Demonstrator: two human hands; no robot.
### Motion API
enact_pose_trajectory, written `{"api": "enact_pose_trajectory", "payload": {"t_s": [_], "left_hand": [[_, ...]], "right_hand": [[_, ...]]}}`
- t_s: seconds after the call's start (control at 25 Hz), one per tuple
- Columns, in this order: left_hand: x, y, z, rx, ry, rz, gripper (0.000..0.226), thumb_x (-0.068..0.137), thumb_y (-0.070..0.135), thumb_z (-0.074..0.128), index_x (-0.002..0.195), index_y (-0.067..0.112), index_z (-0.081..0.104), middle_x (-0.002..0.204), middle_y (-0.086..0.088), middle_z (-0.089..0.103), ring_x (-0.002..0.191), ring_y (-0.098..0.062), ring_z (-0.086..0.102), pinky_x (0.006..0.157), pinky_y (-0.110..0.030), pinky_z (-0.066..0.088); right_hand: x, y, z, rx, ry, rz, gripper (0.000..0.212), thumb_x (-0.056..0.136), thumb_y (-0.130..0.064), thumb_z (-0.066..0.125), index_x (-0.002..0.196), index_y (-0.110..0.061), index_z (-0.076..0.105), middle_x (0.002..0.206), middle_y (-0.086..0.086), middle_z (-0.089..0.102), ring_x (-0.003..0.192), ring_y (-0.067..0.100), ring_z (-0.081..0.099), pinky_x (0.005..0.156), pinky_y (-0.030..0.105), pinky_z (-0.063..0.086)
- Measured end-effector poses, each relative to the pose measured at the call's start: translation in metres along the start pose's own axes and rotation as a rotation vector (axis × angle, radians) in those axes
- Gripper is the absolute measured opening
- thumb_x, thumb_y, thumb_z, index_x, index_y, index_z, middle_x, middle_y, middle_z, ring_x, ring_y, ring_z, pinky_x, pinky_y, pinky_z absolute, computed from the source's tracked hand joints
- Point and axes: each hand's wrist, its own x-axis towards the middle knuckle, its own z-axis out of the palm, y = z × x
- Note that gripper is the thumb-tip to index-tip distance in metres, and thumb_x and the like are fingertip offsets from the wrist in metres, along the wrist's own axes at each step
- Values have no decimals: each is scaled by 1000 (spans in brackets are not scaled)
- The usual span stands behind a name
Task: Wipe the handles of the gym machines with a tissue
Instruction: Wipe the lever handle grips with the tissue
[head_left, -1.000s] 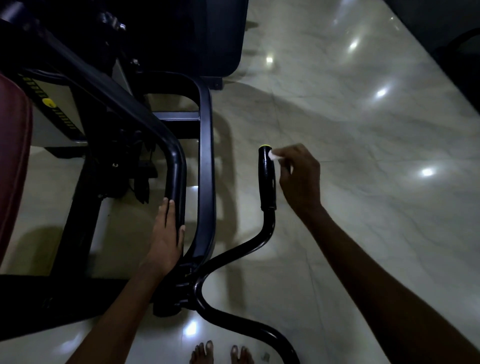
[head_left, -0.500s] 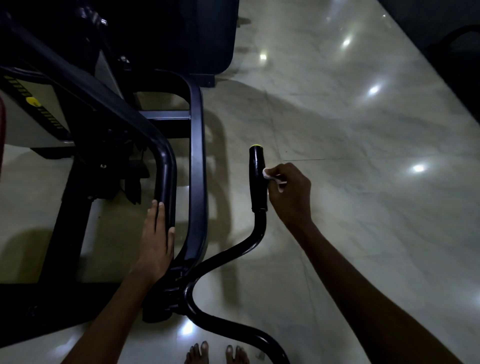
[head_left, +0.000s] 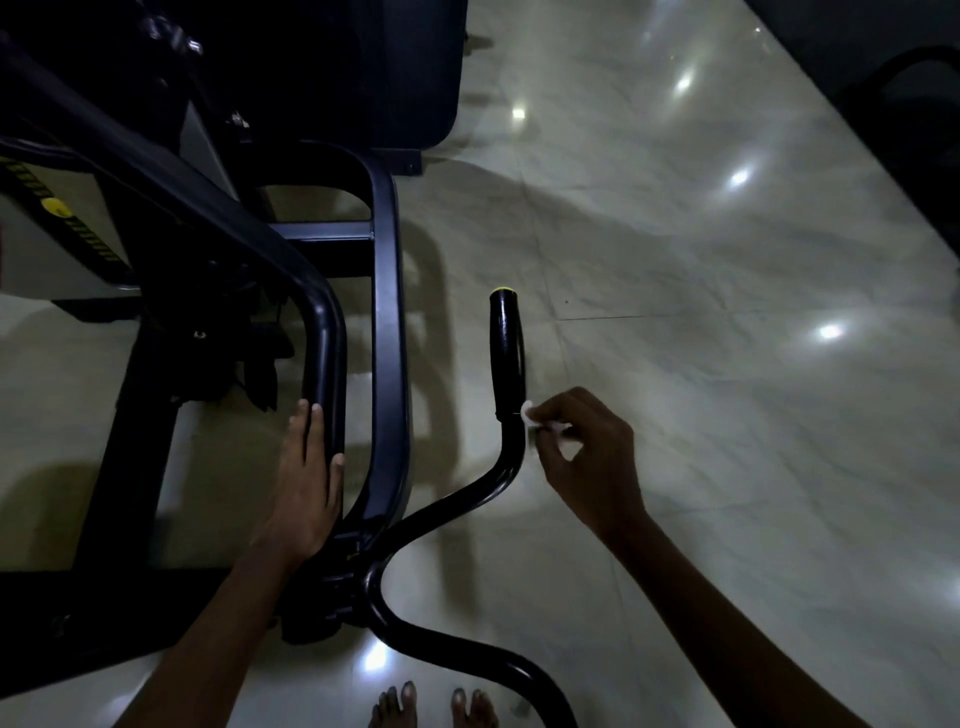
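Note:
A black handle grip (head_left: 507, 353) with a yellow end cap stands upright on a curved black bar in the middle of the view. My right hand (head_left: 587, 457) pinches a small white tissue (head_left: 535, 418) against the lower end of the grip, where it meets the bar. My left hand (head_left: 306, 483) rests with straight fingers on the machine's black frame tube (head_left: 327, 364), thumb on the tube's right side.
The gym machine's dark frame (head_left: 387, 312) and a dark pad (head_left: 363, 67) fill the upper left. Shiny marble floor (head_left: 727, 364) spreads to the right. Bare toes (head_left: 431, 706) show at the bottom edge. Another dark object sits at the top right corner.
My right hand has slid the tissue down the handle grip, from its yellow-capped top to its lower end. My left hand has stayed on the frame tube.

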Motion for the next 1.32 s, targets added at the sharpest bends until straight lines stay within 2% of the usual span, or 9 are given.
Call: {"api": "enact_pose_trajectory", "payload": {"t_s": [0.2,0.32,0.4,0.48,0.68,0.8,1.0,1.16,1.32], "left_hand": [[-2,-5,0,101,-45,88,63,99,38,18,150,1,15,160,-12,4,147,-26,2,116,-43,17],[-1,-6,1,115,-57,78,64,98,39,18,150,2,17,160,-11,4,147,-26,1,117,-41,14],[0,-7,1,123,-60,75,65,98,41,16,151,4,14,160,-8,1,147,-23,-3,117,-38,11],[0,-6,1,124,-66,71,65,97,41,15,151,5,13,161,-7,-1,147,-21,-5,117,-37,10],[-1,-5,1,135,-63,69,63,98,38,18,151,4,14,161,-8,0,148,-23,-3,117,-37,12],[-2,-3,0,130,-67,53,59,101,34,21,151,5,11,161,-7,-3,148,-23,-5,116,-37,12],[-2,0,-2,157,-72,61,64,98,39,17,151,3,13,160,-11,1,147,-27,0,116,-40,13],[-1,5,-8,300,-100,46,65,96,38,13,149,0,15,158,-16,8,145,-32,11,116,-49,12],[-1,8,-10,382,-112,44,66,95,38,10,149,-1,13,158,-18,8,145,-33,12,117,-49,8]], "right_hand": [[67,6,12,3,141,121,11,83,1,61,88,-7,66,85,-1,66,73,12,63,64,34,55],[102,8,29,-17,133,120,13,82,0,57,88,-5,67,82,5,70,74,14,64,68,23,49],[109,11,38,-52,120,96,18,79,0,56,88,-3,71,85,8,71,78,18,65,71,27,49],[107,14,42,-43,134,135,20,76,1,57,87,-3,74,87,9,72,82,21,66,73,30,50],[82,10,38,18,158,169,19,76,5,60,87,-3,73,83,7,71,75,16,65,69,22,49],[57,4,32,11,155,148,21,76,8,61,88,-5,72,83,3,70,71,6,61,66,11,45],[21,-7,24,18,146,161,24,74,12,63,88,-6,71,84,-5,65,75,-11,58,63,5,45],[2,-12,13,-34,112,95,24,74,12,66,89,-5,72,86,-1,68,77,0,60,65,9,48],[42,-9,15,-32,207,88,22,77,10,61,91,-4,71,87,5,69,75,4,60,66,14,50]]}}
